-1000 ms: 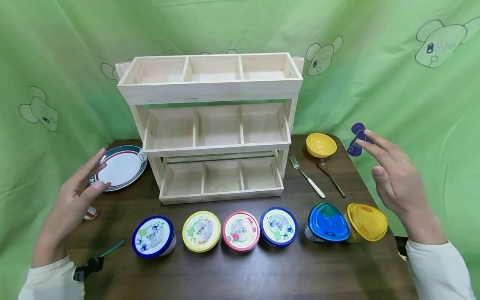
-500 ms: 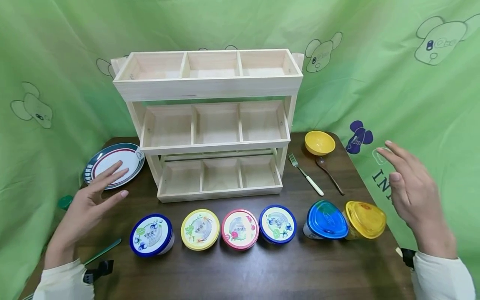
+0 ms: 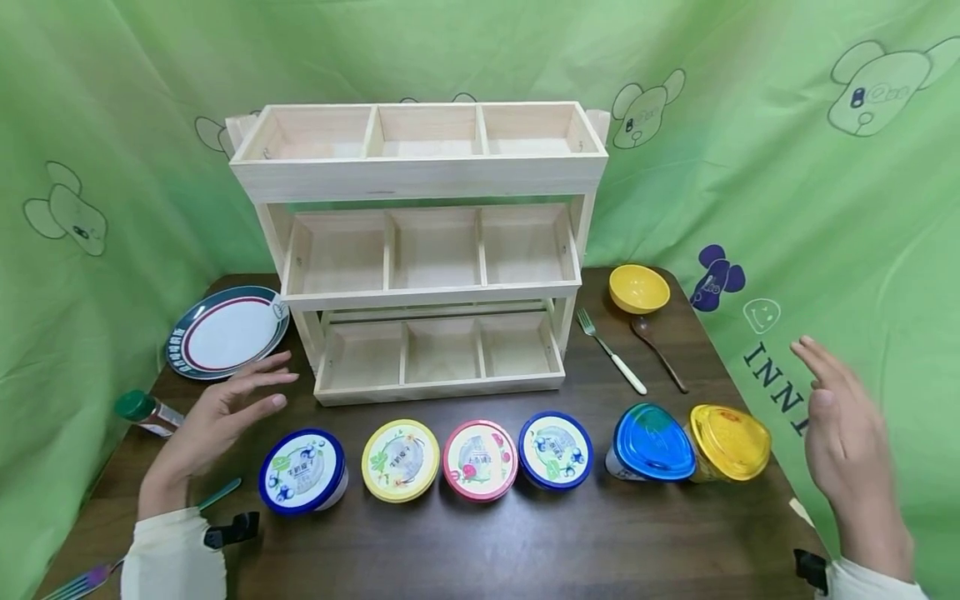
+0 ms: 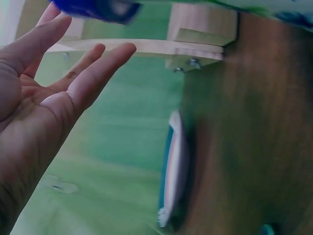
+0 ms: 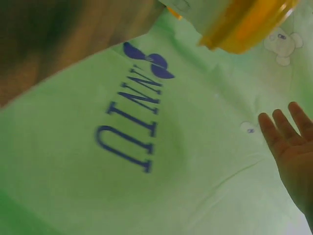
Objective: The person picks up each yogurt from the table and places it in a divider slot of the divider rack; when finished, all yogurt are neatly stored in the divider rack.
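Observation:
In the head view my left hand (image 3: 213,417) is held over the left of the table, fingers extended toward the blue-lidded tub (image 3: 302,471) and holding nothing. A yellow-lidded tub (image 3: 401,460), a pink-lidded tub (image 3: 480,460) and a second blue-lidded tub (image 3: 556,450) continue the row. My right hand (image 3: 851,446) hovers off the table's right edge with straight fingers. Nearest to it is a jar with a yellow lid (image 3: 730,442), beside one with a blue lid (image 3: 654,442). The left wrist view shows the left hand (image 4: 54,83) with spread fingers; the right wrist view shows the right hand (image 5: 293,147) flat.
A three-tier wooden rack (image 3: 416,179) with divided trays stands at the back. Left of it are a plate (image 3: 232,333) and a green-capped spice bottle (image 3: 153,412). A yellow bowl (image 3: 639,289), a fork (image 3: 611,352) and a brown spoon (image 3: 660,354) lie right. A purple fork (image 3: 78,582) lies front left.
My left hand has moved right and a little down, toward the near blue-lidded tub, uncovering the spice bottle. My right hand has shifted right and down, away from the jars.

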Motion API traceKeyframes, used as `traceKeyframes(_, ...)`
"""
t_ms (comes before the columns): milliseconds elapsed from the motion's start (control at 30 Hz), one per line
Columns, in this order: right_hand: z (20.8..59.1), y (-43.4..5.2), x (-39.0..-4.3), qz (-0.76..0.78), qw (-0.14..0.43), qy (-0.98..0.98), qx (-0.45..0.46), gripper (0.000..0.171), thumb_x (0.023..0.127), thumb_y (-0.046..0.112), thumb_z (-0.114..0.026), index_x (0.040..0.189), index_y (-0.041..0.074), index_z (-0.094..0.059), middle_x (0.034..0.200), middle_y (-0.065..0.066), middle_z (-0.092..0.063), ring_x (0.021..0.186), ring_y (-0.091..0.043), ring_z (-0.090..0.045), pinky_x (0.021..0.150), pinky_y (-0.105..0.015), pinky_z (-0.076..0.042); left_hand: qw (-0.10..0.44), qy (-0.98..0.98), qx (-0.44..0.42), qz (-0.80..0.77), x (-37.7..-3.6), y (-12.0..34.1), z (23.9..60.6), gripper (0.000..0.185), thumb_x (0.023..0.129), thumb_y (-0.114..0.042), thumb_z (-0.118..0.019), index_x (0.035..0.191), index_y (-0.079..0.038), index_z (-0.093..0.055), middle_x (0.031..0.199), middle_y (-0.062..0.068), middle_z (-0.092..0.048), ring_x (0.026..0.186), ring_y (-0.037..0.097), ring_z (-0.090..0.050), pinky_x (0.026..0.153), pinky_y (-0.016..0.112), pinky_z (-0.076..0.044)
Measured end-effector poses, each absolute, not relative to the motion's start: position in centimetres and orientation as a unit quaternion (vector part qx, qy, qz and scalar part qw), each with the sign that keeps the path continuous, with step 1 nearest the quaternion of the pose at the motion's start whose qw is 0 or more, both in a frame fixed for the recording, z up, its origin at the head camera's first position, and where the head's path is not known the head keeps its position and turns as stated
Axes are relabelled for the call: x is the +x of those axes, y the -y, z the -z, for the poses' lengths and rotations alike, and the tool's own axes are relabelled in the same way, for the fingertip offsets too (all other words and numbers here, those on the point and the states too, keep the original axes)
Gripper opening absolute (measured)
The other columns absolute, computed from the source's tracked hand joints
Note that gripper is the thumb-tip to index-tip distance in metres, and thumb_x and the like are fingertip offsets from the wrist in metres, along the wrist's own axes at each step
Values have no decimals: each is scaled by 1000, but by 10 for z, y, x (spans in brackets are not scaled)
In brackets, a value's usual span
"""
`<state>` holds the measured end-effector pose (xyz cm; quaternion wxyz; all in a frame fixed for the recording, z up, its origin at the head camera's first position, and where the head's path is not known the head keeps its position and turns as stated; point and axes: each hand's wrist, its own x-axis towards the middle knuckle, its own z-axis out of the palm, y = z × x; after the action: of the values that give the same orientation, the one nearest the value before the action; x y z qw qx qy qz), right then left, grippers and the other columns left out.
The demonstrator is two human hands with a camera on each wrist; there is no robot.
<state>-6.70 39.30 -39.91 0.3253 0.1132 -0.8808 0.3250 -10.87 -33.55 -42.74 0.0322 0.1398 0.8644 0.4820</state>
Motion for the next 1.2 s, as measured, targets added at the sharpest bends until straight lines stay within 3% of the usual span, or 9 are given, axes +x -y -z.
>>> traceKeyframes(100,411,-392,-60,-343,314,879,106,49,121,26,-32,159,6,-54,168,4,-47,141,9,-43,124,-16,-23,68,-859,121,-493,-115,338,436,40,111,-14,-65,149,-2,-63,172,23,-34,159,46,-25,105,91,-31)
traceKeyframes(167,418,-391,-56,-356,303,878,101,48,120,24,-33,160,5,-52,169,7,-45,151,1,-38,129,-22,-18,90,-860,109,-490,-120,339,442,42,111,-16,-65,151,-3,-61,171,26,-33,154,58,-25,106,90,-31)
traceKeyframes(400,442,-377,-34,-398,256,881,-15,49,118,20,-41,165,10,-46,177,-7,-29,160,-19,-25,133,-50,-11,92,-879,75,-462,-131,337,458,44,111,-20,-66,151,-2,-61,158,27,-49,142,49,-43,107,80,-42)
traceKeyframes(467,448,-372,-27,-406,245,879,-50,50,117,20,-43,166,10,-44,179,-8,-22,161,-23,-22,132,-43,-16,80,-887,68,-449,-131,336,461,42,111,-21,-66,148,-2,-64,152,26,-55,136,44,-48,105,74,-45)
traceKeyframes(567,455,-366,-20,-416,235,874,-82,51,116,16,-46,166,9,-43,181,-4,-17,161,-20,-22,121,-14,-25,63,-897,71,-432,-133,334,463,39,110,-21,-67,145,-3,-67,148,24,-59,132,37,-50,103,64,-47)
traceKeyframes(667,460,-364,-15,-427,225,872,-84,53,114,11,-49,166,6,-42,182,-3,-9,160,-15,-17,112,-4,-27,56,-899,76,-427,-136,333,466,36,111,-21,-67,142,-4,-69,147,22,-60,129,25,-52,101,54,-48)
traceKeyframes(933,467,-363,-11,-444,170,875,-89,64,107,7,-66,164,-1,-39,182,-1,8,164,-33,-1,98,0,-33,62,-894,64,-440,-141,330,476,34,110,-20,-68,140,-6,-71,144,18,-63,117,-5,-52,98,28,-48)
traceKeyframes(1067,472,-361,-7,-451,148,877,-80,68,104,3,-70,164,-2,-39,181,-4,14,162,-44,0,91,1,-34,81,-878,50,-469,-139,329,482,37,109,-16,-68,143,-1,-67,140,22,-63,108,-2,-64,92,19,-55)
traceKeyframes(1200,473,-359,-4,-460,140,873,-83,64,104,2,-70,162,0,-43,180,-5,15,163,-38,-3,89,2,-36,107,-855,36,-506,-140,326,485,41,110,-15,-67,147,3,-63,141,27,-62,106,5,-71,88,18,-59)
